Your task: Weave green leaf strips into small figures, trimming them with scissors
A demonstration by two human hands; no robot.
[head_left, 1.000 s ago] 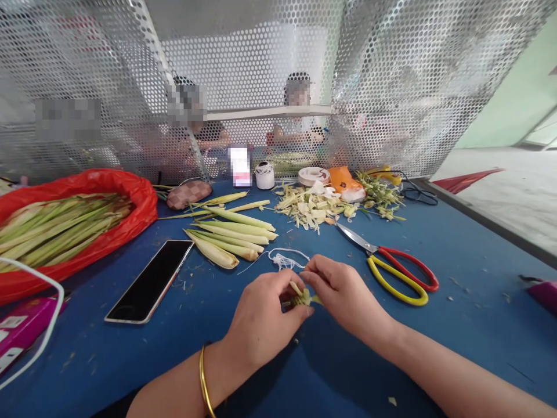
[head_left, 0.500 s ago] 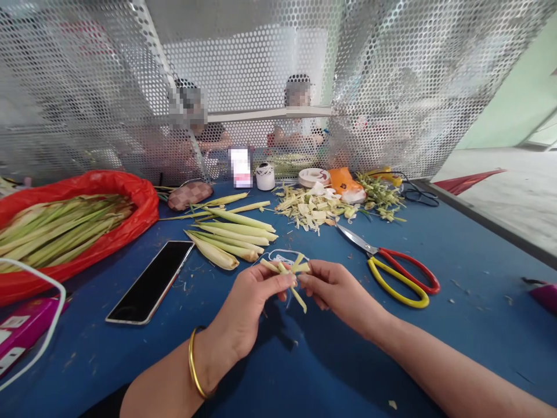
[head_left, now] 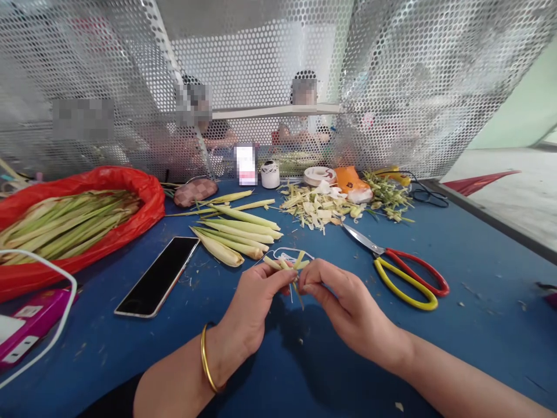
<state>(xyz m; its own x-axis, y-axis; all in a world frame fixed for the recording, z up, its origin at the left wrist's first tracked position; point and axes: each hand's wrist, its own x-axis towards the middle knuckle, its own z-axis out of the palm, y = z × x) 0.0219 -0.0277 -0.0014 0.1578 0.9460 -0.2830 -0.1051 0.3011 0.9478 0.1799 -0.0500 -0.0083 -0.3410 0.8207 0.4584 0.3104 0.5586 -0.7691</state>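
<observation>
My left hand [head_left: 255,302] and my right hand [head_left: 337,293] meet over the blue table [head_left: 304,371], both pinching a small bundle of pale yellow-green stalk pieces [head_left: 289,266]. Short strips stick up and down from between the fingertips. A gold bangle [head_left: 208,366] circles my left wrist. White thread [head_left: 285,252] lies on the table just behind the bundle. Several trimmed stalks [head_left: 237,232] lie in a row beyond my left hand. Scissors with one red and one yellow handle [head_left: 404,270] lie closed to the right of my right hand.
A black phone [head_left: 159,276] lies left of my hands. A red bag of long green stalks [head_left: 69,220] sits at far left, with a magenta box and white cable [head_left: 26,325] near the front. Trimmings [head_left: 317,206], thread spools and an orange object line the back. Perforated metal screens enclose the table; people sit behind.
Both hands lifted the bundle off the table, turned it so its strips stand out, and now hold it slightly farther away. The view shifted a little to the left.
</observation>
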